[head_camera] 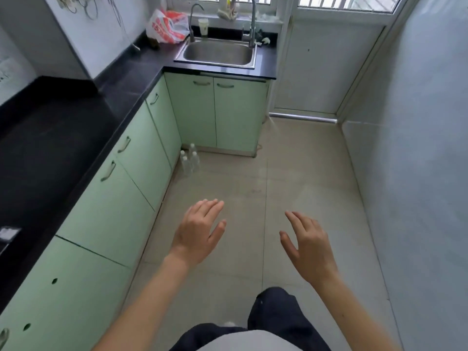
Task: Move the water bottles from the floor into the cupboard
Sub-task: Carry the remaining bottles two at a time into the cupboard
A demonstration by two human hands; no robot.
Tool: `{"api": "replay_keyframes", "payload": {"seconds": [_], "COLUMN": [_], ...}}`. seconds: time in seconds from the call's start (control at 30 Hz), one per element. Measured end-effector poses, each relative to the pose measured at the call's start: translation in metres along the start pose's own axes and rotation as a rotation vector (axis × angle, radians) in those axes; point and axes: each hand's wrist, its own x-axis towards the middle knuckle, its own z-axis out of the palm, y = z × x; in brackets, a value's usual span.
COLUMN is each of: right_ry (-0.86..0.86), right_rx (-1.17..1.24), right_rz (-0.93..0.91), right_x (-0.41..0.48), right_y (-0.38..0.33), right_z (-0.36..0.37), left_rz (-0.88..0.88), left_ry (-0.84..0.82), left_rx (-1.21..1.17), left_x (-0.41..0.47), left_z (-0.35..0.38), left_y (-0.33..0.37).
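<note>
We hold both hands out over the floor, palms down, grasping nothing. Our left hand [200,226] has its fingers straight and close together, the thumb spread aside. Our right hand [307,245], at three o'clock from it and well apart, has its fingers loosely fanned and the thumb wide.

The water bottles [189,159] stand upright at twelve o'clock from our left hand, well beyond it. They form a tight cluster of slim, clear plastic cylinders with white caps, set on the floor tiles [291,173] in the inner corner where the two runs of cupboards [109,211] meet. The cupboards have flat, pale green doors, all closed, with curved metal handles. The tiles are smooth, matt beige squares.

A glossy black countertop [50,138] runs from nine o'clock round to twelve. A rectangular stainless-steel sink [217,53] is set into it at twelve o'clock, with a tall arched tap [250,21]. At eleven o'clock from the sink lies a crumpled red-and-white plastic bag [168,26], with a white paper cup [203,26] just beside it.
</note>
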Motion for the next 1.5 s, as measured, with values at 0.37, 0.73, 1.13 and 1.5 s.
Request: {"api": "replay_keyframes", "payload": {"seconds": [0.37, 0.73, 1.13, 1.5], "right_ry": [-0.209, -0.221, -0.4, -0.523], "right_rx": [0.108, 0.161, 0.067, 0.028], "right_rz": [-0.174, -0.451, -0.435, -0.525], "right_x": [0.292, 0.58, 0.755, 0.865], "right_y": [0.066, 0.036, -0.031, -0.035], "right_z": [0.07, 0.118, 0.259, 0.479], "left_rz": [-0.443, -0.664, -0.899, -1.145], "left_ry": [-0.006, 0.223, -0.037, 0.03], "left_rx": [-0.048, 0.006, -0.044, -0.106], "left_x": [0.182, 0.369, 0.468, 0.526], "left_z": [0.071, 0.031, 0.078, 0.223], "left_y": [-0.064, -0.169, -0.355, -0.509]}}
